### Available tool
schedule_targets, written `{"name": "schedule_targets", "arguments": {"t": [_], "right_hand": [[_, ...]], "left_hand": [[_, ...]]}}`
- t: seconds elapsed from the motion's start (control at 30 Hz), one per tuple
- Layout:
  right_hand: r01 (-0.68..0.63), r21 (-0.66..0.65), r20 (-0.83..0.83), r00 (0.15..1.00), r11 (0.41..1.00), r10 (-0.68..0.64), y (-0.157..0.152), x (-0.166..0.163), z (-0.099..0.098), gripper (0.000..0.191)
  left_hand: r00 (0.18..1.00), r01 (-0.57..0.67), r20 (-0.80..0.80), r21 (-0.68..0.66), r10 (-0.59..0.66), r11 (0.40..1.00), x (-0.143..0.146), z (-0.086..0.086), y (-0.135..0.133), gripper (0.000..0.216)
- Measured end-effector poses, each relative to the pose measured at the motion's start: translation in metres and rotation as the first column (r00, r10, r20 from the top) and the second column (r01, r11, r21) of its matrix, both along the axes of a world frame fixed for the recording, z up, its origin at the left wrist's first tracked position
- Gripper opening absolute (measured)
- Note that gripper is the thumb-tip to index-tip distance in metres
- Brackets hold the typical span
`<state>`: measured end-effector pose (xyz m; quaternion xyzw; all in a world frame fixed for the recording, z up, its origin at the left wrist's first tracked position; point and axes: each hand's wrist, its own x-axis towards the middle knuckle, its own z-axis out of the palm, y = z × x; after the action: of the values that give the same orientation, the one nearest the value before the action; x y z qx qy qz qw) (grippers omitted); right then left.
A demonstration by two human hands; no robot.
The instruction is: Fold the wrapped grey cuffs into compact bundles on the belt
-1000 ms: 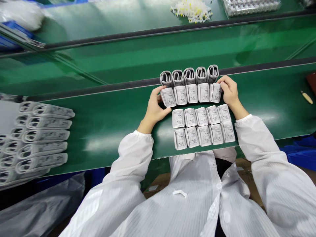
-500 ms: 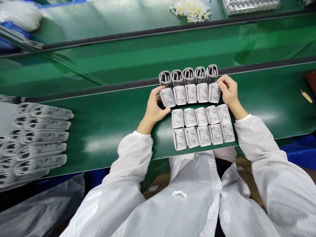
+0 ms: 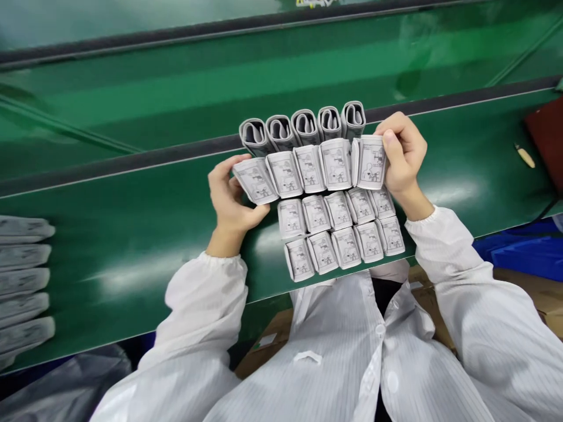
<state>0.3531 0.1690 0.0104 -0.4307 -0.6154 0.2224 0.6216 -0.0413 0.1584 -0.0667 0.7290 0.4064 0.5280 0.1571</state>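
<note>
Between my two hands a row of several folded grey cuffs [image 3: 305, 169], printed with line drawings and resembling blood pressure cuffs, is pressed together end to end. My left hand [image 3: 233, 196] grips the left end cuff [image 3: 255, 180], thumb below and fingers behind it. At the other end my right hand [image 3: 404, 155] pinches the right end cuff [image 3: 372, 162] between thumb and fingers. The row looks raised and bowed, with both end cuffs tilted. Behind it stands a row of rolled cuffs [image 3: 305, 126], coiled ends up. Two more rows of folded cuffs [image 3: 345, 246] lie nearer me.
The green worktop [image 3: 145, 234] runs across the view, with a dark raised edge [image 3: 176, 148] at its back. More rolled cuffs [image 3: 24, 281] are stacked at the left. To the right lie a small pale-handled tool [image 3: 525, 156] and a dark red object [image 3: 545, 138].
The held row has come up closer to the camera, its end cuffs now more tilted. My right hand has closed more firmly on its end. The view has shifted.
</note>
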Motion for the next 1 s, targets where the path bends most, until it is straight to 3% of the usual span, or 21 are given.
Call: {"name": "schedule_targets", "arguments": {"t": [0.13, 0.3, 0.57, 0.77, 1.0], "right_hand": [[0.008, 0.018, -0.042, 0.999, 1.000, -0.007, -0.011, -0.007, 0.007, 0.064], [0.082, 0.026, -0.043, 0.996, 0.996, -0.081, -0.024, -0.010, 0.022, 0.060], [0.083, -0.031, 0.039, 0.996, 0.996, -0.082, -0.026, -0.009, 0.024, 0.068], [0.057, 0.134, -0.082, 0.996, 0.989, -0.046, -0.026, -0.011, 0.030, 0.051], [0.138, 0.038, 0.012, 0.990, 0.990, -0.138, -0.027, -0.011, 0.031, 0.059]], "left_hand": [[1.000, 0.000, 0.006, 0.115, -0.001, 0.993, -0.003, -0.006, 0.003, 0.115], [0.998, 0.059, -0.044, 0.149, -0.053, 0.987, -0.002, -0.003, -0.001, 0.113], [0.999, -0.013, -0.029, -0.026, 0.012, 1.000, -0.004, -0.003, -0.003, 0.115], [0.999, 0.002, 0.042, -0.037, 0.000, 0.999, -0.004, -0.007, -0.002, 0.114], [1.000, 0.012, 0.006, -0.020, -0.012, 1.000, -0.005, -0.010, 0.000, 0.118]]}}
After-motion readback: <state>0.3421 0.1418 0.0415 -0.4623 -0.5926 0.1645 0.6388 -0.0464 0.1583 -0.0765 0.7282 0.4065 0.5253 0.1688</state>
